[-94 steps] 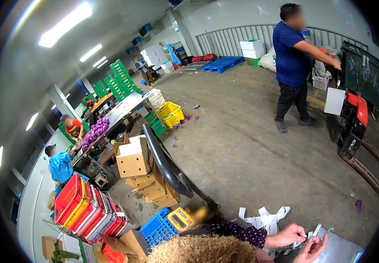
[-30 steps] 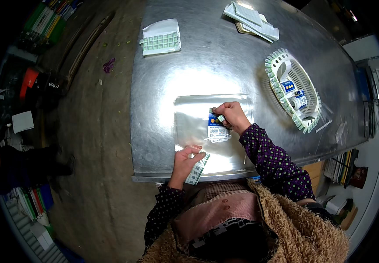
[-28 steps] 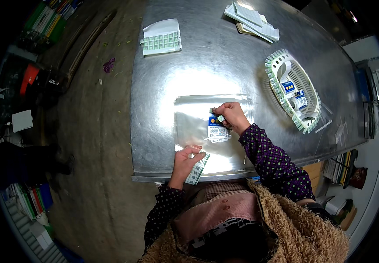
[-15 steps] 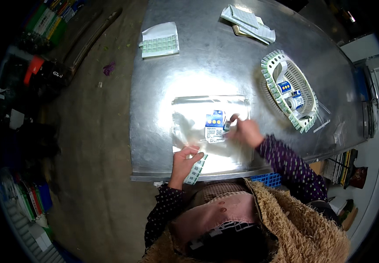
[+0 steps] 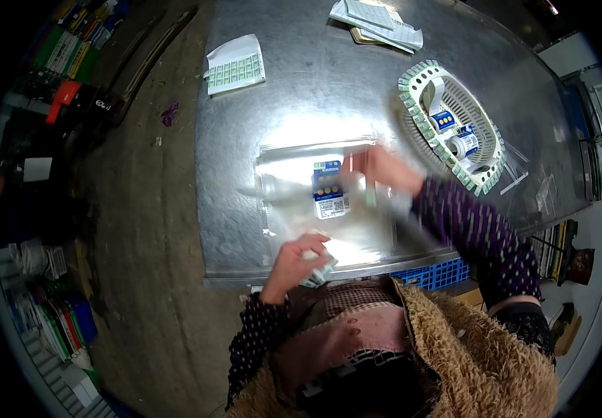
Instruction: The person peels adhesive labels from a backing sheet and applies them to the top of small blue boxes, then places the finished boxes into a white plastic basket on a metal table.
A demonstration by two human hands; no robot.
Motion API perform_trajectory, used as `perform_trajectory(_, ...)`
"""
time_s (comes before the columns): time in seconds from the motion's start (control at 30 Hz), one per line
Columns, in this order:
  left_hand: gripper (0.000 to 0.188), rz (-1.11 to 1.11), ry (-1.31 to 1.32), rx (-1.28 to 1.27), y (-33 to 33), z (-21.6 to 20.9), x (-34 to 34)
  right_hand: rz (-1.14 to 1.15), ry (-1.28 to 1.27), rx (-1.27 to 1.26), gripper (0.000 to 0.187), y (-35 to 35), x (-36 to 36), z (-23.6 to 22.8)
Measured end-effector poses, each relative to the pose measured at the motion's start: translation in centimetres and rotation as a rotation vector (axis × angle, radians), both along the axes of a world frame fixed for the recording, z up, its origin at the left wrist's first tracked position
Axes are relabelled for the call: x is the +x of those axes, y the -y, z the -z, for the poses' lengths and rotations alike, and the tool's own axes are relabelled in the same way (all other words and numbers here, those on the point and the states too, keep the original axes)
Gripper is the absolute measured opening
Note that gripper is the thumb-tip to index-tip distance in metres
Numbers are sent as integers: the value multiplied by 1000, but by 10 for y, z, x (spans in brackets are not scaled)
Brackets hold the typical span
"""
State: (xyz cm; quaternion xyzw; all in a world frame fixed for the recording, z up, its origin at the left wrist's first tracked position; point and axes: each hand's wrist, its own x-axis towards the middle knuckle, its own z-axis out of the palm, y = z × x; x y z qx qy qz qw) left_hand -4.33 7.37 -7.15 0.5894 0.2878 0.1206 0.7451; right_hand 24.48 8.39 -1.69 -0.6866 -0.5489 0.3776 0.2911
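While steel tbl. point(image 5: 228, 174) bears clear bags point(image 5: 290, 174) by its near edge, white basket point(image 5: 421, 110) has its rim already lined w/ green-white stickers point(image 5: 405, 88); R hand point(image 5: 388, 169), blurred over bags, grip can't be told; L hand point(image 5: 292, 263) pinches sticker strip point(image 5: 320, 274), apparently left to use; bags' blue-white label point(image 5: 329, 196), print illegible, seemingly bears 1 corner sticker point(image 5: 318, 166).

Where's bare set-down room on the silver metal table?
Table: bare between the green-white label sheet, white paper stack and clear plastic film; also left of the film. Crowded: the film, with its blue-white label and blurred right hand above; the white oval plastic basket.
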Motion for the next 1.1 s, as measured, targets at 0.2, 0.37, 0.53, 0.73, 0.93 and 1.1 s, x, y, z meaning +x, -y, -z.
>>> perform_trajectory(0.2,11,-226,-105,-110,11,37,-2,285,47,459,23,-47,30,-76)
perform_trajectory(0.37,9,-253,-83,-143,10,44,1,497,-663,-124,12,8,-55,41)
perform_trajectory(0.53,5,-289,-77,-124,13,45,2,572,-653,-149,17,4,-66,58)
perform_trajectory(0.73,4,-289,-42,-127,14,45,3,532,-548,-158,17,-7,-65,62)
perform_trajectory(0.93,5,-294,-39,-125,16,43,4,486,-218,-92,19,-12,-69,80)
perform_trajectory(1.1,4,-318,-40,-161,17,50,8,305,375,64,24,-7,-64,83)
